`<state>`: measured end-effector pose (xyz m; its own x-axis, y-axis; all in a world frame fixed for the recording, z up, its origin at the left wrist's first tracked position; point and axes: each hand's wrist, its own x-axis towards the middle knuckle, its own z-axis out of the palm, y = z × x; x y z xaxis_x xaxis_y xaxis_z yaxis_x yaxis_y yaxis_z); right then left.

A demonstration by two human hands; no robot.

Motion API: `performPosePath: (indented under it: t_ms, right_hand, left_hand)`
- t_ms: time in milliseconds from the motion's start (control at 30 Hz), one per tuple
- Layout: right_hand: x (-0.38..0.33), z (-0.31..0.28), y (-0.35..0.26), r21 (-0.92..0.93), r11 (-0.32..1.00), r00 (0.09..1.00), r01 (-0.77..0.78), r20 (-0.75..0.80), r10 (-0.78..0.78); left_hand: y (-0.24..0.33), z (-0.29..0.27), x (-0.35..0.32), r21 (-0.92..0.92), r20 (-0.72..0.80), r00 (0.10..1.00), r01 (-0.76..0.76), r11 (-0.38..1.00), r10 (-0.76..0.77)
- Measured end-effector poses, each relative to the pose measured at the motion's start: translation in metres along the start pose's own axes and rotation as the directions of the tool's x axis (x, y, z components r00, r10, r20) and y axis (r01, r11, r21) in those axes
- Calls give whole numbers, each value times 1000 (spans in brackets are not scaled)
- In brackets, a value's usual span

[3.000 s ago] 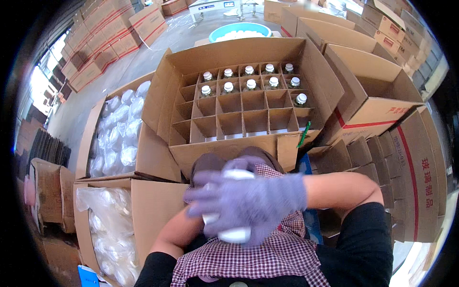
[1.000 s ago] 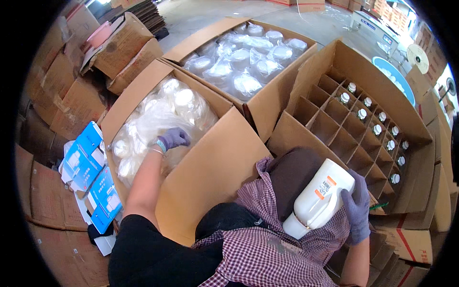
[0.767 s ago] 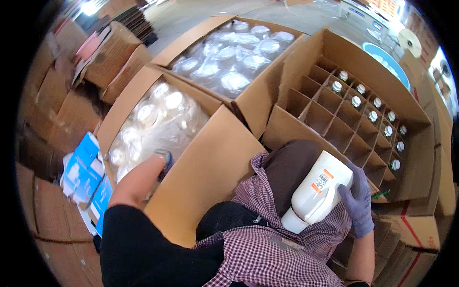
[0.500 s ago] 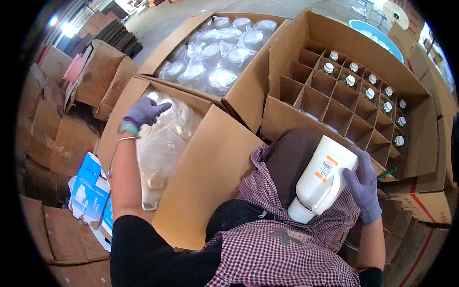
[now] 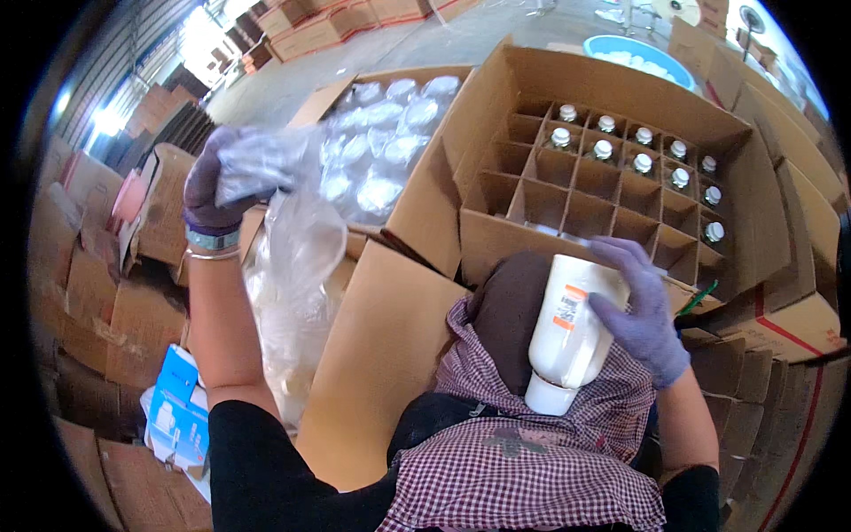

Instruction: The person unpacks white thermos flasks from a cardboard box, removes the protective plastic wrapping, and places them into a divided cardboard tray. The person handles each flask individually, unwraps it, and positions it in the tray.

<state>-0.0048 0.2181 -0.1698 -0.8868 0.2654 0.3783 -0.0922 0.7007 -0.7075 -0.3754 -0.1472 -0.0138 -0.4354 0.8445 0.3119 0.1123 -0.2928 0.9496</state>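
Note:
My left hand [image 5: 215, 182], in a purple glove, is closed on the gathered top of a clear plastic bag [image 5: 306, 235]. The bag stretches down into an open carton [image 5: 372, 346] at my left, where pale things lie under the plastic. A white jug [image 5: 581, 324] with a side handle and an orange-and-white label lies tilted across my lap, narrower round end toward me. Around its right side is my gloved right hand [image 5: 638, 310], thumb on the front and fingers over the far side. The handle is partly blurred.
Beyond the left carton stands a box of plastic-wrapped round items [image 5: 381, 151]. At right, a divided carton [image 5: 620, 204] holds several white-capped glass bottles [image 5: 643, 164]. A blue tub [image 5: 638, 51] sits behind it. Flattened cardboard [image 5: 133, 328] and a blue printed box [image 5: 180, 403] are at left.
My left hand, earlier over the left carton with a finger extended, has gripped the plastic bag and raised it. The jug has turned more upright in view, and my right fingers have shifted on it.

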Motion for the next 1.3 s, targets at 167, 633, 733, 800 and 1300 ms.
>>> performPosePath:
  t_ms: [167,633,733,800,1300]
  right_hand:
    - [36,39,-30,35,956,955,292,-64,-290]
    - [76,38,16,540,833,784,125,-568,250]
    - [74,23,44,375,923,820,91,-554,144]
    - [75,13,75,158,980,838,-120,-513,185]
    - [-64,24,110,-81,997,939,20,-341,-47]
  left_hand:
    - [-35,126,138,-571,385,794,-195,797,470]
    - [-185,320,79,442,-232,888,-268,856,398]
    - [-212,281,99,28,-265,963,52,998,-43]
    - [-256,240,100,-413,-445,861,46,910,-245]
    - [-244,286,5,694,-143,990,111,711,-14]
